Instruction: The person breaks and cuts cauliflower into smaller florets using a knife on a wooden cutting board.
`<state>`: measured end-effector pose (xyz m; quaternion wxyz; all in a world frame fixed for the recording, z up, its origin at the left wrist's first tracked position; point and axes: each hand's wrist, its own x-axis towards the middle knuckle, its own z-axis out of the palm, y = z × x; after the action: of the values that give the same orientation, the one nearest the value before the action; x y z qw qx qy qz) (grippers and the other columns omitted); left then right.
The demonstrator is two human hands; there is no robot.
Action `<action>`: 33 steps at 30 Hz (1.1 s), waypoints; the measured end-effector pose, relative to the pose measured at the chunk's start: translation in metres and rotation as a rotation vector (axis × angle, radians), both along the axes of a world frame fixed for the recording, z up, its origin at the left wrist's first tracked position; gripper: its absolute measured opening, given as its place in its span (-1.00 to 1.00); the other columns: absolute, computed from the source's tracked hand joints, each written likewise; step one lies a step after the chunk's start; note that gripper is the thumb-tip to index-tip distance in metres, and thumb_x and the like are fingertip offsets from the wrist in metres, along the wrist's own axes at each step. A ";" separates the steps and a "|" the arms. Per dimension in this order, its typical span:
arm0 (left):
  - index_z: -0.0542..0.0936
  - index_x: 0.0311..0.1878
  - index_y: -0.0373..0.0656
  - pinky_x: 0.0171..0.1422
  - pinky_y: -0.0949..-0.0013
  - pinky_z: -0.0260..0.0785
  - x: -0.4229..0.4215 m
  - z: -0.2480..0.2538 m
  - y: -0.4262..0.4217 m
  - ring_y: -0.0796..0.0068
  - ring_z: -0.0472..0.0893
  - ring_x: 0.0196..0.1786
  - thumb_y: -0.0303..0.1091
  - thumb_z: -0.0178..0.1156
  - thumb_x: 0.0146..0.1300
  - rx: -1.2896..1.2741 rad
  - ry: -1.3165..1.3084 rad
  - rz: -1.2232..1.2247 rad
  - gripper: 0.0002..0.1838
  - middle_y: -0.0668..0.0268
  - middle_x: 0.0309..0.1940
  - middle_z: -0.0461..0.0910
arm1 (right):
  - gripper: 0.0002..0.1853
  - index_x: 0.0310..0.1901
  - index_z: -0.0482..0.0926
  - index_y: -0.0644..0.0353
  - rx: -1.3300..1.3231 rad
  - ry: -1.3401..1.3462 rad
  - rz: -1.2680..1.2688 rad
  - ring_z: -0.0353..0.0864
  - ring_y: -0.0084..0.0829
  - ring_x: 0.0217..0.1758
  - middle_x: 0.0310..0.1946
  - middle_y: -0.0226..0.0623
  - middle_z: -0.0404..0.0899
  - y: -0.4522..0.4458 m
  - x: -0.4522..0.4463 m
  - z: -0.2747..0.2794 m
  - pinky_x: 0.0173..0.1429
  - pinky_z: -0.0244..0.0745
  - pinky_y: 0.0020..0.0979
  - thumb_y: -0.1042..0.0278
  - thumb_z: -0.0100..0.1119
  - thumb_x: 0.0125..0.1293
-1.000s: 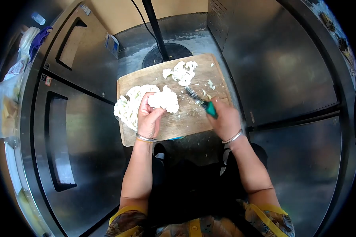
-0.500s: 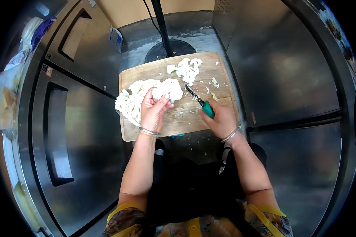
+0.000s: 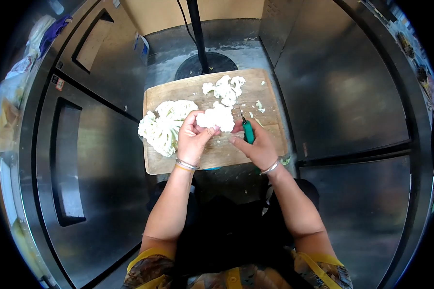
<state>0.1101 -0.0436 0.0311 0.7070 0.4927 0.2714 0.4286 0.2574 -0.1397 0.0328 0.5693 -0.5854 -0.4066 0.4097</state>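
My left hand [image 3: 196,137] is closed on a white cauliflower floret [image 3: 217,118], held over the wooden cutting board [image 3: 222,154]. In my right hand [image 3: 260,147] is a knife with a green handle [image 3: 248,132]; its thin blade points away from me, beside the floret. The right fingertips are close to the floret's right side, and I cannot tell if they touch it. A large cauliflower head [image 3: 166,127] lies at the board's left edge, left of my left hand. Several cut florets [image 3: 225,89] lie at the far side of the board.
Small cauliflower scraps [image 3: 260,106] are scattered on the board's right side. Behind the board stands a black pole [image 3: 197,38] on a round base [image 3: 217,61]. Steel cabinets [image 3: 96,159] rise close on the left, and more steel doors [image 3: 347,86] on the right.
My left hand has moved right with the floret. My right hand has come left toward it, and the knife has turned more upright in the view, its blade now edge-on.
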 end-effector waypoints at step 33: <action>0.47 0.06 -0.22 -0.03 0.52 0.44 -0.002 -0.002 -0.007 0.53 0.61 -0.11 -0.47 0.20 0.24 -0.290 -0.067 -0.189 -0.69 0.30 -0.13 0.61 | -0.75 -0.17 0.47 0.23 -0.050 0.444 0.105 0.33 -0.70 -0.67 -0.56 -0.49 0.47 0.010 0.006 0.007 -0.63 0.18 -0.64 0.38 0.30 0.19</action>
<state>0.1084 -0.0511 0.0287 0.8164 0.3944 0.2591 0.3328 0.2636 -0.1292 0.0399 0.6081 -0.4729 -0.2909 0.5675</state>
